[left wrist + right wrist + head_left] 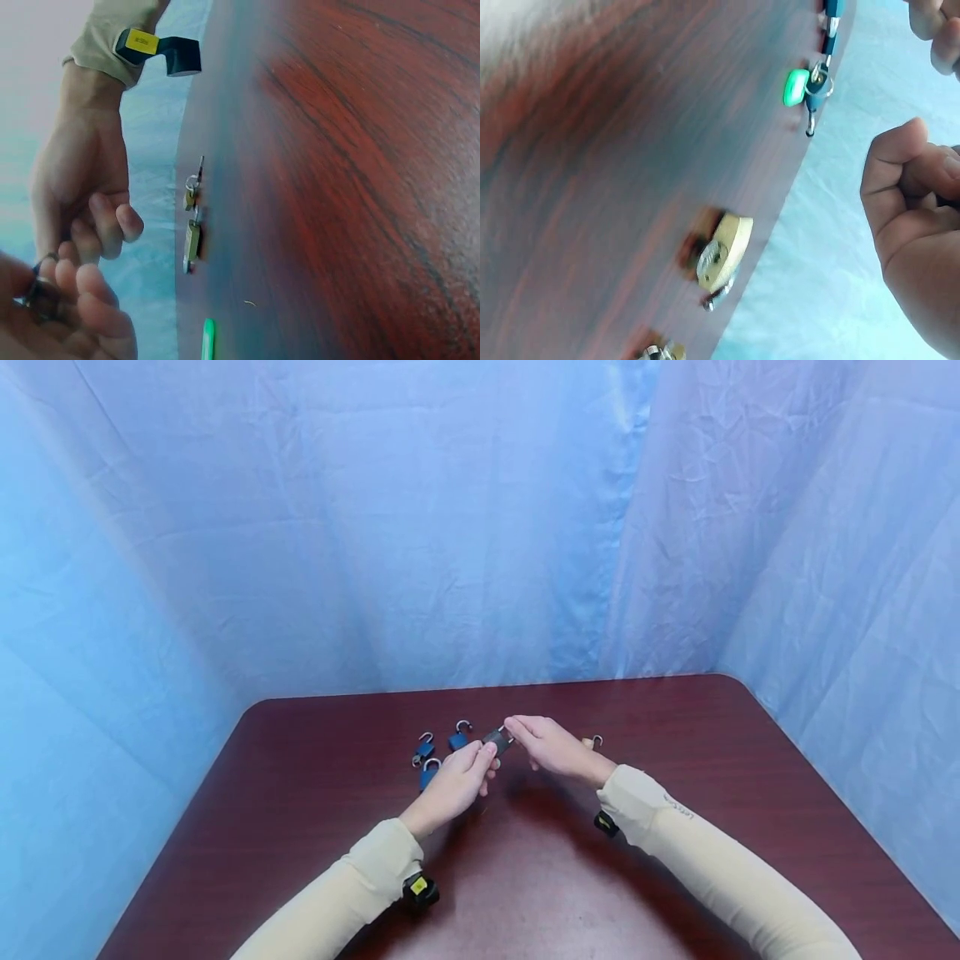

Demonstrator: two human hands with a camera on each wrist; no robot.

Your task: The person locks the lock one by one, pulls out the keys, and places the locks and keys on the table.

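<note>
Both hands' grip (501,745) around padlock (497,740)

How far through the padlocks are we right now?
Two blue padlocks lie on the table with shackles swung open, so they look done. In hand: the left hand and right hand both grip a dark padlock. Left: a third blue padlock, seemingly closed, and brass padlocks.
</note>
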